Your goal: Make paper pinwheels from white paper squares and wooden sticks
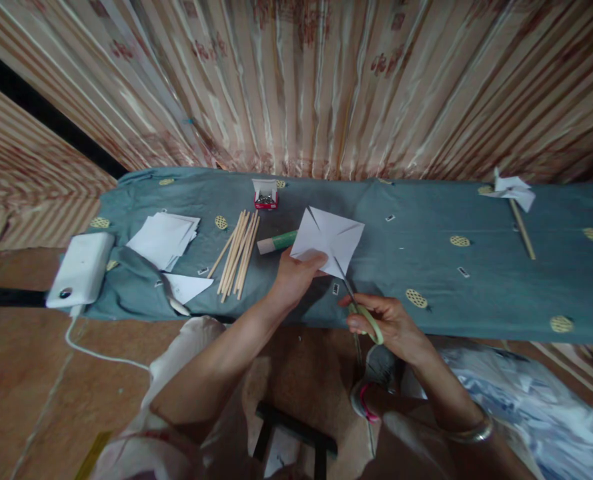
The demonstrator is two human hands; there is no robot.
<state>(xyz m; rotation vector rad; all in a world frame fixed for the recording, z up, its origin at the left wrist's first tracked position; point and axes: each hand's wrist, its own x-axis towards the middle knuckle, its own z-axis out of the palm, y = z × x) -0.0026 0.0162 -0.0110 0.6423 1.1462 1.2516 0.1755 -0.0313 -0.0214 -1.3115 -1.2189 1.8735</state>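
Observation:
My left hand (299,272) grips a square of white paper (331,233) by its lower left edge, thumb on top. Slits run inward from the paper's corners. In my right hand (383,320) is a pair of scissors (373,327) with pale green handles, fingers in the loops. Its blades reach the paper's lower corner and point toward the centre. Behind my left hand lies a green and white glue stick (277,242), partly hidden by the paper. To the left is a bundle of wooden sticks (237,257).
A small red box (266,195) of metal pins stands open at the back. White paper sheets (161,237), a folded paper triangle (189,287) and a white power bank (81,270) with a cable lie left. A paper pinwheel (513,193) on a stick lies far right on the green cloth (426,267).

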